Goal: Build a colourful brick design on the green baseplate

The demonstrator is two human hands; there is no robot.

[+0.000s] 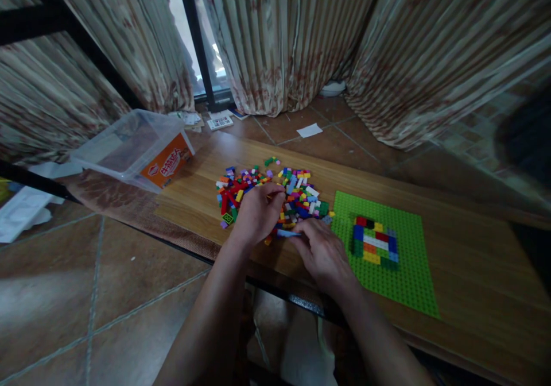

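A heap of mixed toy building bricks point(249, 178) lies on the wooden board. Over its near middle is my left hand point(259, 215), thumb and fingers drawn together; whatever they pinch, if anything, is hidden. My right hand point(323, 254) is at the heap's near edge, its thumb and fingers closed on a long light blue brick point(287, 233). To the right lies a green baseplate point(408, 282), bearing a low, roughly rectangular build of coloured bricks point(375, 241) in red, yellow, white, blue and orange.
A clear plastic tub point(124, 145) with an orange label stands at the board's left end. The wooden board point(473, 265) runs on past the baseplate. Behind it are floor tiles with a white paper point(309, 130), and striped curtains point(293, 41).
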